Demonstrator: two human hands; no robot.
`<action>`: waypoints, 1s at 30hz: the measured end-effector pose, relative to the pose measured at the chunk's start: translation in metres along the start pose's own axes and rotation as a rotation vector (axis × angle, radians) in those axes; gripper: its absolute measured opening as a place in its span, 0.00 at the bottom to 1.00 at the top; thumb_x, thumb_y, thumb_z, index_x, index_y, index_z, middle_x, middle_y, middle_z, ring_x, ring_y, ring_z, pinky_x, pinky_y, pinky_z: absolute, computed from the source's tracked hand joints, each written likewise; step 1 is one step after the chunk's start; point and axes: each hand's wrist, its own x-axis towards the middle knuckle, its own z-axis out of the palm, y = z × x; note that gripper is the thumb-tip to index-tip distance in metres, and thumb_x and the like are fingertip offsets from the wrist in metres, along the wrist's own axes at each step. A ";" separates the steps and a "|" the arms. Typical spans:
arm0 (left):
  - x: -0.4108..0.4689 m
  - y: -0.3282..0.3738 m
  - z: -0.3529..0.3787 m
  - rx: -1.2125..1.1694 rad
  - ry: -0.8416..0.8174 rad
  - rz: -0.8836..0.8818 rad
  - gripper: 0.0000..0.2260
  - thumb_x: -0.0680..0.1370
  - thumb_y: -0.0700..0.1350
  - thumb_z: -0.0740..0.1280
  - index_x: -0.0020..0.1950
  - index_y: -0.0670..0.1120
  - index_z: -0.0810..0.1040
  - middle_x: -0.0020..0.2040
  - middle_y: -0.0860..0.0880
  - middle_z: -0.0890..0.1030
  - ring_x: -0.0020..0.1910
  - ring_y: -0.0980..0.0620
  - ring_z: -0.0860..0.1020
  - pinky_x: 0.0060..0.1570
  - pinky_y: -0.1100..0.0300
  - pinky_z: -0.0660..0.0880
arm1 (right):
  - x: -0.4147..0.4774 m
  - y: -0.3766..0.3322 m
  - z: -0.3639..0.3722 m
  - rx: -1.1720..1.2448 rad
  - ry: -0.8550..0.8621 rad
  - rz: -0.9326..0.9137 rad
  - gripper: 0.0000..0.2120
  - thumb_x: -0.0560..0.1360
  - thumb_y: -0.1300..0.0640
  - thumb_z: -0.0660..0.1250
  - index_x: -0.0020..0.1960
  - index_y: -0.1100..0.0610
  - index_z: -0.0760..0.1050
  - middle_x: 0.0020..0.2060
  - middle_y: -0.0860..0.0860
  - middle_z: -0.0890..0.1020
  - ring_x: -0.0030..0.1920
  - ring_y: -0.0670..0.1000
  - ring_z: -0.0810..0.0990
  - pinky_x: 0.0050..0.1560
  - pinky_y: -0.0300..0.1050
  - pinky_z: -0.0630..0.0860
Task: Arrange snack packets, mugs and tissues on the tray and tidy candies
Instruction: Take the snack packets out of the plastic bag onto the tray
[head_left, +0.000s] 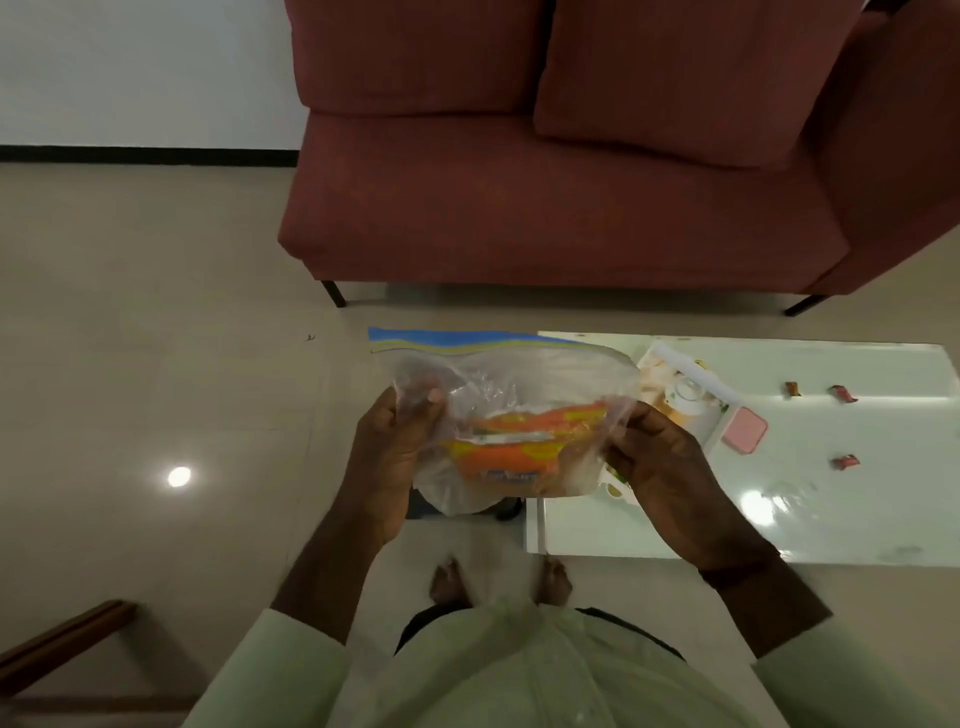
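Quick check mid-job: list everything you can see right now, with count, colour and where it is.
plastic bag: one, clear with a blue strip, held up in front of the person
snack packets: orange, inside the bag; count unclear
table: one, white glossy, right
tray: one, white, on the table's left end, partly behind the bag
mug: one, white, on the tray
pink box: one, on the table beside the tray
candies: three, brown-red wrappers, loose on the table
sofa: one, dark red, beyond the table
left hand: grip on the bag's left side
right hand: grip on the bag's right side
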 end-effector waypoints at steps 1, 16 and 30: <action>-0.002 0.004 0.004 -0.003 -0.032 0.030 0.12 0.74 0.50 0.70 0.56 0.49 0.81 0.54 0.44 0.83 0.53 0.44 0.82 0.46 0.49 0.79 | -0.004 -0.005 -0.005 0.041 -0.047 0.029 0.23 0.73 0.50 0.68 0.67 0.56 0.74 0.59 0.56 0.80 0.59 0.56 0.78 0.60 0.49 0.78; -0.009 0.004 0.030 0.356 0.441 0.155 0.09 0.78 0.50 0.66 0.55 0.48 0.75 0.48 0.50 0.77 0.45 0.53 0.76 0.38 0.63 0.71 | -0.029 -0.040 0.018 -0.456 0.078 -0.372 0.17 0.69 0.58 0.76 0.50 0.36 0.82 0.47 0.39 0.86 0.48 0.43 0.85 0.45 0.35 0.80; -0.025 -0.006 0.075 0.241 -0.049 -0.390 0.07 0.80 0.42 0.64 0.53 0.40 0.78 0.42 0.41 0.84 0.37 0.48 0.85 0.34 0.60 0.80 | -0.069 -0.007 0.010 -0.919 -0.217 -0.196 0.24 0.67 0.53 0.79 0.57 0.38 0.74 0.62 0.39 0.78 0.61 0.41 0.77 0.59 0.46 0.79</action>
